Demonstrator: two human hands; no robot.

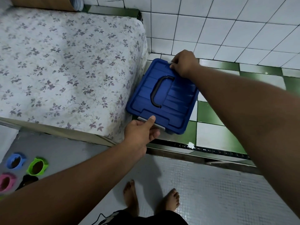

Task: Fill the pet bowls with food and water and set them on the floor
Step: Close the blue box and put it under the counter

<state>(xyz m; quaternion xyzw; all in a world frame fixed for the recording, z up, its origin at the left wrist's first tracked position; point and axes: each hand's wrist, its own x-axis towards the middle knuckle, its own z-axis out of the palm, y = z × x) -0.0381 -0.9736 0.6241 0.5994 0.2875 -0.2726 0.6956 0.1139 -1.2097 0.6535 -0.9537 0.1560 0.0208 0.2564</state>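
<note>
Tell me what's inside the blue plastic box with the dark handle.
Cannot tell: its blue lid covers the contents. The left hand pinches the near grey latch; right hand holds the far latch.

Glossy blue plastic lid (164, 96), matt floral cloth mattress (65, 62), shiny glazed tiles (227, 30).

Four bowls (30, 168); one blue box (175, 101); one mattress (65, 62).

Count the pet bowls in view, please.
4, clustered at lower left: blue bowl, green bowl, pink bowl, and black bowl partly behind the left forearm, which may hide more.
</note>
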